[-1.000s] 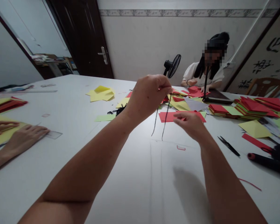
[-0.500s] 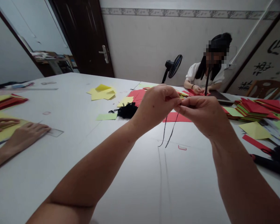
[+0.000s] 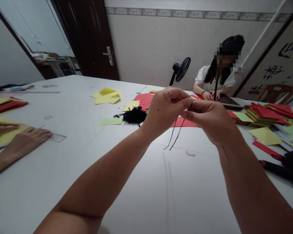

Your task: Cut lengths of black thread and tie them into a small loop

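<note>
Both my hands meet above the white table, fingertips pinched close together. A thin black string (image 3: 177,136) runs from between them, its two loose ends dangling over the tabletop. My left hand (image 3: 167,105) is closed on the string, thumb against the fingers. My right hand (image 3: 207,118) pinches it too, thumb and forefinger pressed together. Whatever else lies inside the fingers is hidden. Behind my left wrist lies a bundle of black string (image 3: 133,116), and a red paper (image 3: 185,122) shows beneath my hands.
Stacks of red, yellow and green paper (image 3: 261,113) lie at the right, near a black-handled tool (image 3: 280,170). Yellow sheets (image 3: 107,96) lie at the back. On the left, another person's hand (image 3: 30,139) rests by a clear ruler (image 3: 58,137). Another person (image 3: 215,78) sits across the table.
My fingertips have shifted slightly against each other, and a dark bit of string now shows between them. The dangling ends have swung a little to the left and up.
</note>
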### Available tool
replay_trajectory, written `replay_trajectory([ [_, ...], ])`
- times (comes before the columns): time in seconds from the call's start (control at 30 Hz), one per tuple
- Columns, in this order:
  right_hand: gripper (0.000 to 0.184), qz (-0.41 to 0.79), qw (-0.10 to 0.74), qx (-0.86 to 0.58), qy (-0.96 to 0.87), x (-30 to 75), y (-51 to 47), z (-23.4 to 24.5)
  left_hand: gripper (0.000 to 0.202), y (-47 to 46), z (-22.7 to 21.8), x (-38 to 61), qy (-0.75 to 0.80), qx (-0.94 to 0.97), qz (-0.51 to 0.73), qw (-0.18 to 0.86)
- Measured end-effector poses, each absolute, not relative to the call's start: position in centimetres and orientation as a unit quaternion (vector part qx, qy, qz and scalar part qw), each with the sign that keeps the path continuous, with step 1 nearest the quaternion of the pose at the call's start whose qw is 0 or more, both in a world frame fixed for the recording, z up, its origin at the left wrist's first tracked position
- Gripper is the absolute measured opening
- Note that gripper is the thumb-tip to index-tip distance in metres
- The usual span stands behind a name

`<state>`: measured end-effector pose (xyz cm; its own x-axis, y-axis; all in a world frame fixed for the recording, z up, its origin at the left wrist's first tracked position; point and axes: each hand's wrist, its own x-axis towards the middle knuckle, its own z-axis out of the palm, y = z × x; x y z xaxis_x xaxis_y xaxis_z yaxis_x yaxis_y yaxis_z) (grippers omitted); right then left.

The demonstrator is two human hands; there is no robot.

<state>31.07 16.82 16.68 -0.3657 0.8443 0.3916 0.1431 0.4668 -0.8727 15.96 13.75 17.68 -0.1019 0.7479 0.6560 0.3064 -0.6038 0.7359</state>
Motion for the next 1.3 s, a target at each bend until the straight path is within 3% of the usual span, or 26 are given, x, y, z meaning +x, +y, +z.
replay_trajectory([
  [0.3,0.044,0.404,0.406,-0.35,-0.742,31.1,17.1,15.2,0.016,13.7,17.9,16.2,0.421,0.664,0.601,0.145],
  [0.57,0.034,0.419,0.4,-0.347,-0.738,31.4,17.5,14.4,0.019,14.0,17.7,16.4,0.427,0.674,0.591,0.118],
  [0.77,0.041,0.462,0.371,-0.353,-0.724,31.2,17.6,14.1,0.019,14.3,17.6,16.6,0.428,0.676,0.589,0.115],
  [1.13,0.025,0.465,0.334,-0.398,-0.717,30.9,17.9,12.5,0.017,15.2,17.6,16.2,0.425,0.669,0.602,0.1],
  [1.3,0.037,0.469,0.355,-0.377,-0.716,31.3,18.0,12.3,0.018,15.0,17.6,16.1,0.433,0.683,0.585,0.062],
])
